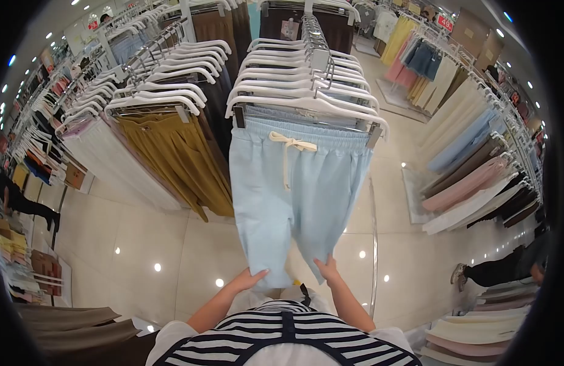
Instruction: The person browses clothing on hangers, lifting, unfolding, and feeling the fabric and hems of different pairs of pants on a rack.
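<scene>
On hanger (312, 104): blue pants (263, 201), left hand (252, 279), right hand (329, 269) gripping low

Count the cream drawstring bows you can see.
1: the cream bow is tied at the front of the waist of the light blue pants. Others may be hidden behind them.

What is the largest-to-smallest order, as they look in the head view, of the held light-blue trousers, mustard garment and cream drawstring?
1. Light-blue trousers
2. Mustard garment
3. Cream drawstring
</scene>
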Motion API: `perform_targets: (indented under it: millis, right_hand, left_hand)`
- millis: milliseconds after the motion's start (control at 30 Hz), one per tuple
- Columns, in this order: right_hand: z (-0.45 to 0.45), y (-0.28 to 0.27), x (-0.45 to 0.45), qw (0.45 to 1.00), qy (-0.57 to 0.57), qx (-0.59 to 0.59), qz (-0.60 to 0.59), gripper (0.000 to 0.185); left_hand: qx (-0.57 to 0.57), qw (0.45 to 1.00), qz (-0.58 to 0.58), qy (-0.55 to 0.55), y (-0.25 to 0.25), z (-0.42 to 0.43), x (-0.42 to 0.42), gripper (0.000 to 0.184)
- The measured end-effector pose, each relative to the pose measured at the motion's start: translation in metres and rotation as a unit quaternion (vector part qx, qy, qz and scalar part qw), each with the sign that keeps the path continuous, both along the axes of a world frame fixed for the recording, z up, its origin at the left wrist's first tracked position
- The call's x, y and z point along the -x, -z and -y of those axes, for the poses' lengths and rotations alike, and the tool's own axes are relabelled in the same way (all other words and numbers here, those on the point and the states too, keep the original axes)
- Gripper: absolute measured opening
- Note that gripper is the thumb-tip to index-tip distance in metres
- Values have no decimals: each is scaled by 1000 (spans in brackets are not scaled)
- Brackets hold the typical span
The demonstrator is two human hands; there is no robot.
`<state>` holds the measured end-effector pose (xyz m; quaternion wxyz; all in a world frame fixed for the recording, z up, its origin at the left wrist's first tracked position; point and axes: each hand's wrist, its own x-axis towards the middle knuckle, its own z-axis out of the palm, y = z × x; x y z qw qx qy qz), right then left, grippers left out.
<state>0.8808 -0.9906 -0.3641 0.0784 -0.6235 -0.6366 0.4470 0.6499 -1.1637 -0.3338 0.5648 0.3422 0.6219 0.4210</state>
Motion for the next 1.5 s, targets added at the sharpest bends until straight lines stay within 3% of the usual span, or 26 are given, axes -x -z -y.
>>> perform_targets:
  millis: [33, 67, 133, 167, 233, 300, 500, 567, 700, 767, 833, 900, 967, 1067, 1167, 1300, 1400, 1467, 1500]
  right_hand:
    - [9, -4, 9, 982, 46, 160, -91, 68]
    - [16, -8, 18, 982, 45, 162, -91, 68]
    - [28, -30, 41, 894, -92, 362, -247, 67]
    - [36, -43, 55, 893, -92, 364, -247, 67]
    - [52, -75, 82, 837, -66, 374, -394, 63]
    - [54, -87, 95, 836, -27, 387, -389, 57]
    - [50, -102, 97, 829, -49, 340, -442, 57]
    - [52, -109, 94, 900, 19, 256, -353, 54]
    - [49, -86, 78, 886, 11, 285, -364, 56]
    - [49, -93, 73, 851, -183, 342, -355, 61]
    - [54, -95, 75, 845, -210, 355, -341, 63]
    - [61, -101, 82, 837, -239, 368, -327, 64]
    - [65, -115, 87, 801, -95, 419, -417, 66]
    - [63, -115, 93, 775, 3, 420, -472, 65]
    - [58, -125, 92, 806, -54, 376, -454, 67]
    - [57, -104, 86, 803, -70, 354, -475, 65]
    - [63, -106, 72, 766, -8, 431, -476, 67]
    - [63, -93, 63, 684, -96, 475, -546, 69]
    - [64, -100, 63, 684, -95, 474, -546, 69]
  left_hand:
    - [0, 1000, -2, -1, -12, -2, -2, 56]
    - [-13, 999, 29, 0, -24, -5, -2, 53]
    - [-23, 998, 61, -1, -42, -12, 1, 51]
    - [1, 996, 93, -8, -48, -15, 4, 51]
    - [29, 991, 127, -17, -49, -14, 7, 50]
    - [19, 974, 216, -66, -51, -17, 11, 53]
    - [17, 944, 308, -116, -88, -17, 13, 52]
    - [-2, 942, 312, -121, -96, -18, 12, 51]
    - [-20, 939, 318, -129, -111, -19, 13, 47]
    - [-30, 943, 315, -108, -113, -18, 12, 46]
    - [-42, 946, 309, -88, -124, -17, 10, 46]
    - [-78, 974, 211, -35, -137, -17, 8, 54]
    - [-79, 980, 179, -31, -138, -16, 9, 54]
    - [-51, 988, 135, -47, -127, -10, 12, 55]
    - [-23, 984, 144, -101, -126, -6, 16, 55]
    - [-38, 968, 192, -159, -134, -5, 17, 56]
    - [-39, 957, 231, -172, -140, -7, 15, 57]
    - [-24, 947, 263, -184, -147, -8, 17, 55]
    - [-8, 935, 295, -196, -148, -8, 17, 53]
